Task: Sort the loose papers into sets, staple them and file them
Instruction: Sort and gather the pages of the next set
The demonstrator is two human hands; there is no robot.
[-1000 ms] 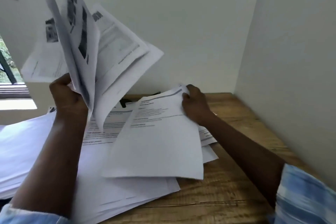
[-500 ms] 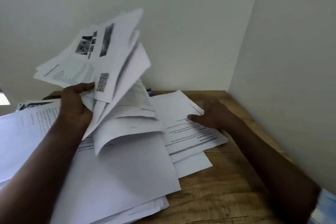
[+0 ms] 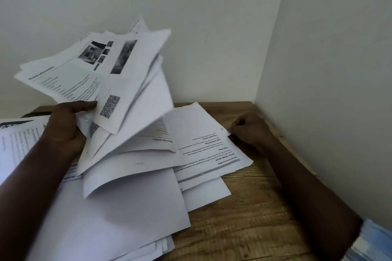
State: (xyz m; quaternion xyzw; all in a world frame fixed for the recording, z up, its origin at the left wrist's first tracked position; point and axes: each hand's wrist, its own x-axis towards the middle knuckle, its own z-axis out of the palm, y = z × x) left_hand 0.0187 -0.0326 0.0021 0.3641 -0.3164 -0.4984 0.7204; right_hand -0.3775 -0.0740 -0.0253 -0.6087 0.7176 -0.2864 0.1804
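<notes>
Status: early, sorting stage.

The left hand (image 3: 63, 131) grips a fanned sheaf (image 3: 118, 82) by its near edge. The thumb lies across the top printed page and the fingers curl beneath. The sheaf is raised above the table (image 3: 265, 207), its pages splayed and uneven.

The right hand (image 3: 250, 129) rests on the wood at the back right, fingers curled in. Its knuckles meet the corner of a printed sheet (image 3: 203, 133). We cannot tell whether it pinches that corner or holds nothing.

The other papers lie in a loose pile (image 3: 131, 218) across the table's left and middle, edges askew, some showing blank sides.

We see no squared set, no staple, no stapler and no file.

We judge that sorting is under way with no set finished. All stapling and filing are yet to do.
</notes>
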